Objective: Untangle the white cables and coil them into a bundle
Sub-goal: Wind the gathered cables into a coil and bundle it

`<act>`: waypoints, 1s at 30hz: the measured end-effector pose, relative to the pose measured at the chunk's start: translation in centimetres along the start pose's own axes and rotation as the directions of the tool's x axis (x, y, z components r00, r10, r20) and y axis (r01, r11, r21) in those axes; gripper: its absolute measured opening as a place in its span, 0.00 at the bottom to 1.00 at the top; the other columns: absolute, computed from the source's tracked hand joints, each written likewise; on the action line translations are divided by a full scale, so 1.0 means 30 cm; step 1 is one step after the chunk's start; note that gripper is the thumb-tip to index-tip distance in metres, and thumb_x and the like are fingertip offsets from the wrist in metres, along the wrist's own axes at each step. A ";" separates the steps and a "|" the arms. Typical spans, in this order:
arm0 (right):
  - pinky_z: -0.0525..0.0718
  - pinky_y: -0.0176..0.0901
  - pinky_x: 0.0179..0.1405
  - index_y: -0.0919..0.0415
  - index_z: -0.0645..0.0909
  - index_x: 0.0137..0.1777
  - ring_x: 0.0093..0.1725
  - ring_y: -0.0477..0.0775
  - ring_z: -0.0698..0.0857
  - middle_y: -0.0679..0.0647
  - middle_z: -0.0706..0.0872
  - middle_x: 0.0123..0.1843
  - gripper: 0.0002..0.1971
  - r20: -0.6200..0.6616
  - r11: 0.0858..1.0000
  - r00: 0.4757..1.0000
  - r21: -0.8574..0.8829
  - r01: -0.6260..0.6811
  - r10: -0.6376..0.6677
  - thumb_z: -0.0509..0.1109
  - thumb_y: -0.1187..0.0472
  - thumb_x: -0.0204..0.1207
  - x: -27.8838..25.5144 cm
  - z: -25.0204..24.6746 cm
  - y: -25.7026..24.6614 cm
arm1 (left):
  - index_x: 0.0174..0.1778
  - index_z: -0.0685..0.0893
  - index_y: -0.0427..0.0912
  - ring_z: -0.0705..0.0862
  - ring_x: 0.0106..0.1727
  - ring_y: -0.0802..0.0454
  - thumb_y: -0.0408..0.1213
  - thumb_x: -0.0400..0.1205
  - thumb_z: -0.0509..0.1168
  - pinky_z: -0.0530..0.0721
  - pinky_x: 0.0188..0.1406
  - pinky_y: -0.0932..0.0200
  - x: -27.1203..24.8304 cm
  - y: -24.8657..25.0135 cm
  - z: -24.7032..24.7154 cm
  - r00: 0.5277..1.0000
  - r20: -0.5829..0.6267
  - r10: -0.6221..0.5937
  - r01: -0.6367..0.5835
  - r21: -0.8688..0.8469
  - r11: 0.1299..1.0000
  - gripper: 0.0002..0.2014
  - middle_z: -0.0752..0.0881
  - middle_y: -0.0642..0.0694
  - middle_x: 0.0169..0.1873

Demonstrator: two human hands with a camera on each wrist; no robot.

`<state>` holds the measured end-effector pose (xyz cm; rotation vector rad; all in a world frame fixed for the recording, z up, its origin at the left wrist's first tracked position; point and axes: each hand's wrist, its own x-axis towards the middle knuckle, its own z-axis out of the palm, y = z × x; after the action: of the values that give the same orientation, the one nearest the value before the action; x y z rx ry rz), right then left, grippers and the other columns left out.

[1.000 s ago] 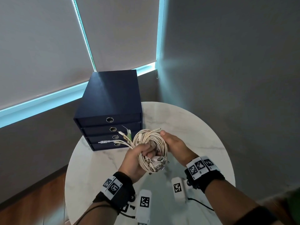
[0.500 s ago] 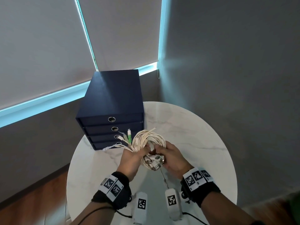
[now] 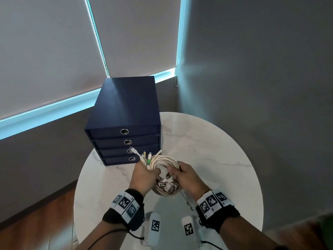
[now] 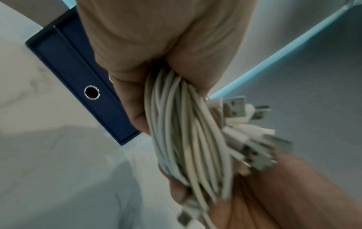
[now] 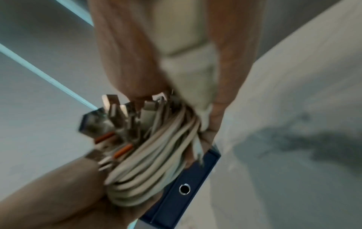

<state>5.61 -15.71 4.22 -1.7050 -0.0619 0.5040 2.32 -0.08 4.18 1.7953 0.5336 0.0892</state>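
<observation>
The white cables [image 3: 164, 162] form one round coil held above the round marble table [image 3: 216, 150]. My left hand [image 3: 144, 175] grips the coil's left side, fingers curled round the strands [image 4: 182, 131]. My right hand [image 3: 185, 175] grips its right side, fingers wrapped over the strands [image 5: 156, 158]. Several thin plug ends [image 3: 142, 156], one of them green, stick up at the upper left of the coil. A cluster of USB plugs [image 3: 167, 185] hangs at the coil's lower part between my wrists, also seen as USB plugs [image 5: 117, 113] close to the right fingers.
A dark blue drawer box [image 3: 126, 123] with ring pulls stands at the table's far left, just behind the coil. Grey walls and roller blinds close the corner behind. Wooden floor [image 3: 36, 222] shows at the lower left.
Both hands have drawn the coil lower and nearer to me. My right hand shifted from the coil's lower middle to its right side. The plug ends at upper left now point more upward.
</observation>
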 end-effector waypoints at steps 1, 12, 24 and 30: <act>0.85 0.64 0.61 0.61 0.87 0.53 0.51 0.60 0.90 0.59 0.92 0.49 0.18 -0.023 0.997 1.000 0.079 -0.013 0.014 0.71 0.45 0.77 -0.011 0.007 -0.002 | 0.43 0.85 0.36 0.89 0.35 0.47 0.31 0.71 0.71 0.88 0.38 0.49 0.011 -0.010 0.006 0.999 -0.045 -0.024 0.023 -0.006 1.000 0.06 0.90 0.42 0.35; 0.84 0.35 0.61 0.45 0.68 0.76 0.61 0.39 0.85 0.42 0.85 0.63 0.43 -0.275 0.980 0.954 0.121 0.161 -0.123 0.84 0.46 0.61 -0.067 0.100 0.022 | 0.45 0.85 0.28 0.88 0.31 0.49 0.31 0.76 0.73 0.82 0.27 0.60 -0.054 -0.018 0.077 0.959 -0.182 -0.219 0.138 -0.376 0.916 0.08 0.90 0.39 0.34; 0.87 0.48 0.47 0.53 0.86 0.48 0.44 0.53 0.90 0.52 0.92 0.42 0.06 -0.275 0.983 0.953 0.094 0.156 -0.124 0.75 0.55 0.73 0.044 -0.015 0.018 | 0.54 0.90 0.36 0.92 0.49 0.36 0.33 0.73 0.78 0.90 0.51 0.36 -0.067 0.065 -0.013 0.924 0.320 -0.210 0.317 -0.332 0.888 0.14 0.92 0.34 0.47; 0.83 0.35 0.36 0.59 0.86 0.49 0.37 0.47 0.89 0.52 0.92 0.38 0.03 -0.238 0.986 0.964 0.089 0.143 -0.118 0.74 0.63 0.76 0.046 -0.009 0.040 | 0.51 0.90 0.35 0.92 0.48 0.34 0.33 0.73 0.77 0.90 0.51 0.34 -0.054 0.016 -0.011 0.907 0.328 -0.264 0.365 -0.298 0.882 0.12 0.92 0.33 0.46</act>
<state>6.66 -15.76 2.71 -1.6331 0.0207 0.2033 0.91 -0.53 5.07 1.3197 0.5618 -0.2791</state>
